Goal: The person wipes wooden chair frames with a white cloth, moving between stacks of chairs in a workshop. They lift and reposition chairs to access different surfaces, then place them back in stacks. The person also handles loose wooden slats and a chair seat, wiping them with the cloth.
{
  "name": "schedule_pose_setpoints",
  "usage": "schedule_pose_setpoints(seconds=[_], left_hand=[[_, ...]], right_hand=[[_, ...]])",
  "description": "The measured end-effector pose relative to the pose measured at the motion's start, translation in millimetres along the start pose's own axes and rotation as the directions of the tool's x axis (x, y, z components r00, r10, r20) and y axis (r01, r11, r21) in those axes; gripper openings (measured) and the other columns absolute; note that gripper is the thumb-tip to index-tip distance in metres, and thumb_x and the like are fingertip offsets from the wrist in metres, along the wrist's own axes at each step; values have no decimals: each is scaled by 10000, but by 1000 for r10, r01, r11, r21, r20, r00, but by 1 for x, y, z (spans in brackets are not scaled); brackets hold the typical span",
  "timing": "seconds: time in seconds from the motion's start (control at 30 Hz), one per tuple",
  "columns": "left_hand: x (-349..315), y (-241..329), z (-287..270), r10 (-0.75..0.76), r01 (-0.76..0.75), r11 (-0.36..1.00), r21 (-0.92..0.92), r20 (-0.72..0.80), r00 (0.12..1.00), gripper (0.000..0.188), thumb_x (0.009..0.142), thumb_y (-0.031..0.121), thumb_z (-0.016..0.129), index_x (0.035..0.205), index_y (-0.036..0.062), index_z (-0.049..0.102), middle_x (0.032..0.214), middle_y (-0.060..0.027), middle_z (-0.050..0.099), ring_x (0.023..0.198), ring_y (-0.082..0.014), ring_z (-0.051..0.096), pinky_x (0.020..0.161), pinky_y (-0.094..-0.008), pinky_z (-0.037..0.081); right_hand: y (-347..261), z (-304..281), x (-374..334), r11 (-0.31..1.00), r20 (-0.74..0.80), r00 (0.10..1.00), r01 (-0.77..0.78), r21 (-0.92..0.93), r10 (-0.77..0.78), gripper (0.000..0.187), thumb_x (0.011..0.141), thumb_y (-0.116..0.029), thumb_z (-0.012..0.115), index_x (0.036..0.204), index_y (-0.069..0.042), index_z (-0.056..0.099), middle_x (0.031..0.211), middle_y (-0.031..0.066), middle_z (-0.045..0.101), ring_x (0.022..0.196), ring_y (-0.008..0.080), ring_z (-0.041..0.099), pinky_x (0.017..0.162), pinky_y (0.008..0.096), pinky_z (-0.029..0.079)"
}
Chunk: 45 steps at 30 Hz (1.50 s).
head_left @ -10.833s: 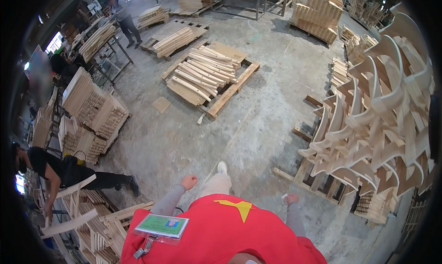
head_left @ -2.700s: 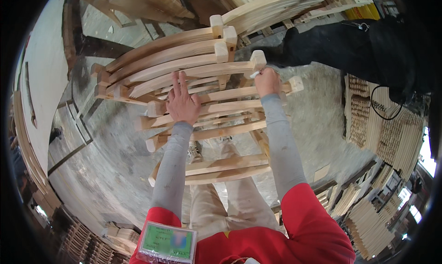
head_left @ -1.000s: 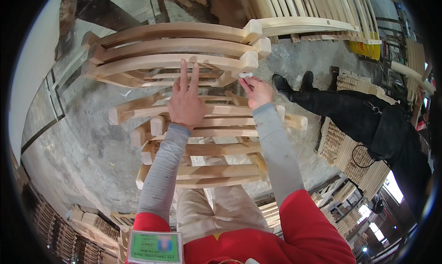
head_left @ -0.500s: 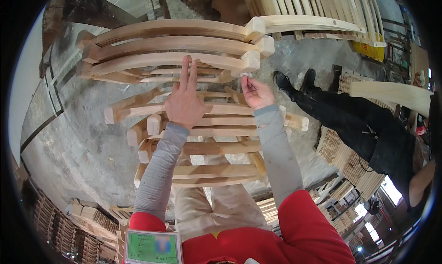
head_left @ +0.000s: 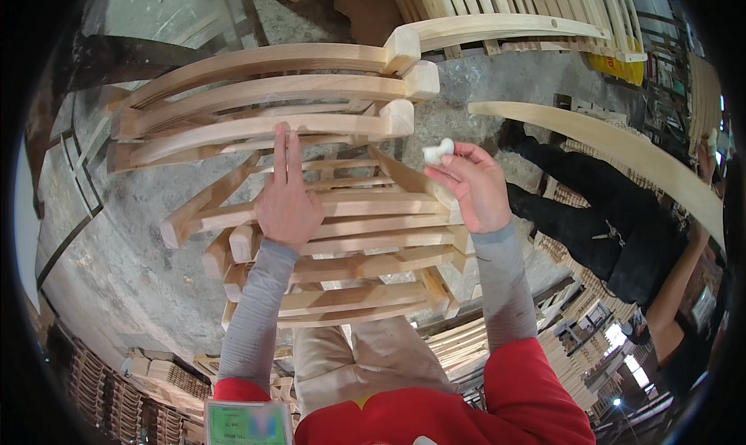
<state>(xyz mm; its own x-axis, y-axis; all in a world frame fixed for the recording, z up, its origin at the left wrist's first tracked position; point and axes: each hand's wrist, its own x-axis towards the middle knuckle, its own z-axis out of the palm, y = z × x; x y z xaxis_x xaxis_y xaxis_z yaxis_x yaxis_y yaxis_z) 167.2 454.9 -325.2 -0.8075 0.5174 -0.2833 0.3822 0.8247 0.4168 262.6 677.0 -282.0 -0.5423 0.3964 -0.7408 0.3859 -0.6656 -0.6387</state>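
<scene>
At far left, wood stacks (head_left: 97,391) crowd the lower corner, and grey floor (head_left: 132,251) shows from there up to the left edges of the frames. The upper frames (head_left: 311,87), curved bars with blocky ends, reach furthest left; the lower frames (head_left: 381,204) begin further right, their left ends staggered, with floor showing between the two groups on that side. A badge (head_left: 245,425) hangs at the bottom edge. The left hand (head_left: 287,212) is over the lower frames, its index and middle fingers straight and side by side, tips against the nearest bar of the upper frames, clamping nothing. Whether its palm touches the lower frames, I cannot tell. Right of the upper frames' rounded ends, past a strip of floor, the fingers of the right hand (head_left: 478,185) are pinched on a small white piece (head_left: 437,151), apart from the wood. The lower frames' right ends come just beside this hand. Behind, pale slats (head_left: 513,26) line the top. Further right, a co-worker (head_left: 641,247) in black holds a curved board (head_left: 622,140), its free tip pointing toward the right hand, with floor between.
</scene>
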Motion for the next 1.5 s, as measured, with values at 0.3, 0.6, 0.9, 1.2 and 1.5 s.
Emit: schedule_pose_setpoints(seconds=[0.3,0.6,0.9,1.2,1.5], left_hand=[[-6,-6,8,89,-87,996,32,-55,994,833,544,-2,478,1323,21,184,1382,-106,199,813,-252,585,483,-266,445],[3,-8,4,100,-102,995,-8,-112,989,801,559,28,494,1315,46,231,1375,-110,219,776,-223,585,501,-262,455],[4,-14,-10,56,-57,998,-16,-82,995,820,551,101,541,1312,64,239,1377,-86,217,635,-206,568,546,-280,472],[-7,-19,-13,74,-76,997,-9,-164,984,711,600,130,560,1259,16,316,1341,-105,281,599,-231,526,595,-318,467],[-40,-39,10,231,-282,957,-65,-416,880,401,705,185,511,1058,-2,482,1134,-145,442,841,-263,446,805,-381,341]], right_hand=[[-8,-3,12,928,158,986,15,-373,48,352,717,26,574,1057,5,489,906,58,539,799,98,524,707,211,440],[-6,-1,10,862,161,987,70,-503,13,466,693,11,629,1128,-17,466,834,38,544,776,98,530,698,204,436],[0,25,-13,867,168,978,186,-463,-120,292,716,28,615,979,28,490,906,87,551,755,107,538,656,203,431],[1,98,-39,833,281,940,309,-459,-194,309,730,53,586,1023,27,490,912,90,566,797,119,541,698,220,444],[47,151,-73,833,306,932,322,-450,-195,368,694,98,583,1040,28,476,918,97,566,813,128,536,740,234,440]])
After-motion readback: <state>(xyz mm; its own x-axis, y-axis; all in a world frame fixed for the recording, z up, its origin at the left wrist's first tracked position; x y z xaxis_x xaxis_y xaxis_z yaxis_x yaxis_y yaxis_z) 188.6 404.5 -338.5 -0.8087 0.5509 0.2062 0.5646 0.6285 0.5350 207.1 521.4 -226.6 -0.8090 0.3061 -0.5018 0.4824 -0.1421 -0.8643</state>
